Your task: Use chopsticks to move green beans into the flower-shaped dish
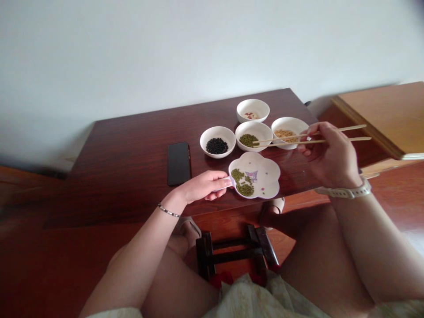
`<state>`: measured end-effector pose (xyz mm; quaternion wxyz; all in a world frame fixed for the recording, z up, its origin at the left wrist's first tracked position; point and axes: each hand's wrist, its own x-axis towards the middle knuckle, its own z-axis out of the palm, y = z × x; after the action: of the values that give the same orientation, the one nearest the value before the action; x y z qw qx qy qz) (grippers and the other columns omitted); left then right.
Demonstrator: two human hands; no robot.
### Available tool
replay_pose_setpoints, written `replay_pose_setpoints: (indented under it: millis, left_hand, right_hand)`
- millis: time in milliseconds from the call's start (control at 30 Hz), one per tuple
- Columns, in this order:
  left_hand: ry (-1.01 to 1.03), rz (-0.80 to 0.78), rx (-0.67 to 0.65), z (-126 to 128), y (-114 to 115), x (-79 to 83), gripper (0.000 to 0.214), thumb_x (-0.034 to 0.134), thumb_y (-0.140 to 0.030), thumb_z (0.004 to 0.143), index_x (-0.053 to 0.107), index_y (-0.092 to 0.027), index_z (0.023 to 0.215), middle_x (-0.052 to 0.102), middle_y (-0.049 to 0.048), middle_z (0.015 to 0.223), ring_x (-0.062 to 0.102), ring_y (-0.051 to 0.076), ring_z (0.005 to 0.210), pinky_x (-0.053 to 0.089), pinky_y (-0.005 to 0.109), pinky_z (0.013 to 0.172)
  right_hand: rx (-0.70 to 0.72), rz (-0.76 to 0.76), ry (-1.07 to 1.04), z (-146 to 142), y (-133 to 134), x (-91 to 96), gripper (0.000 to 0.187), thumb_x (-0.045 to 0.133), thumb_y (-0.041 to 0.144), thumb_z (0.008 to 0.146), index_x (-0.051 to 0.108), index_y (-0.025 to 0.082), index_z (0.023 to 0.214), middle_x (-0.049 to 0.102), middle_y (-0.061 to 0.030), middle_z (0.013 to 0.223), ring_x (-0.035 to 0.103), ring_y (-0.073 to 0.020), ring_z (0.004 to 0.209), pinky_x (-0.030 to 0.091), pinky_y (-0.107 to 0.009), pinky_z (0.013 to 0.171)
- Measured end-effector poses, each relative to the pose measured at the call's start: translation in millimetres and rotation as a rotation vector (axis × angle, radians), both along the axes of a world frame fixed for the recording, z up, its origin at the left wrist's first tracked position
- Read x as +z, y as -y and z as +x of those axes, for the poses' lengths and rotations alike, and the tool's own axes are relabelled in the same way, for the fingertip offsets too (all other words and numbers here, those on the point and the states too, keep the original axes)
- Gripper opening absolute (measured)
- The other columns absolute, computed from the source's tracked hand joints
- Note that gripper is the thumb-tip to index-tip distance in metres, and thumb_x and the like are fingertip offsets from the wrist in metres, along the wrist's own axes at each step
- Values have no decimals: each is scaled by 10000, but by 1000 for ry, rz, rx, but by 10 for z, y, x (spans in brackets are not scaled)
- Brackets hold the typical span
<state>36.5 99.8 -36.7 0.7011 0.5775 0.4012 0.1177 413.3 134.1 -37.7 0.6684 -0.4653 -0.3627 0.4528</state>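
A flower-shaped dish (270, 176) is being held to the right of the left grip (207, 184), which is being clamped on its handle (232, 180). Wooden chopsticks (356, 127) are being pinched in the right grip (334, 152), their tips being poised left of it over a bowl (263, 131) of mung beans (247, 140). Only mung beans are being shown in the dish; plenty are being held in the bowl. Soybeans (284, 133) beside the right grip are being crossed by the chopsticks. Farther left, black beans (217, 145) are being held; beyond the left grip, a smartphone (178, 163) is being supported by the counter (132, 145).
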Motion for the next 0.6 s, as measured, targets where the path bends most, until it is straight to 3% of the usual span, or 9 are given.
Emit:
replay_pose_setpoints:
  millis: [200,367,467,600]
  left_hand:
    - [-13,-2,6,18,10,11,442,761,-568,1272,636,-215,1037,639,-31,898,476,100,701,361,249,637]
    - [-8,-19,29,34,20,-7,434,770,-571,1263,642,-222,1038,643,-31,902,481,107,703,371,257,632]
    - [-14,-21,30,49,16,0,413,774,-554,1257,649,-223,1044,641,-33,895,510,115,721,398,257,647]
    - [-20,-29,38,69,20,50,434,787,-568,1238,642,-224,1017,641,-27,906,514,114,724,402,266,651]
  right_hand:
    - [225,-205,60,-85,316,95,356,1021,526,1075,876,242,917,786,-32,869,714,-137,641,590,-206,540]
    - [388,-295,89,-181,406,126,478,1106,637,997,881,224,907,830,-24,932,753,-112,652,631,-162,579]
    - [412,-300,122,-189,402,100,525,1114,692,972,879,232,876,808,-16,898,724,-105,622,613,-158,557]
    - [375,-297,143,-176,399,63,460,1039,636,1041,879,248,851,793,-34,862,694,-121,610,593,-169,527]
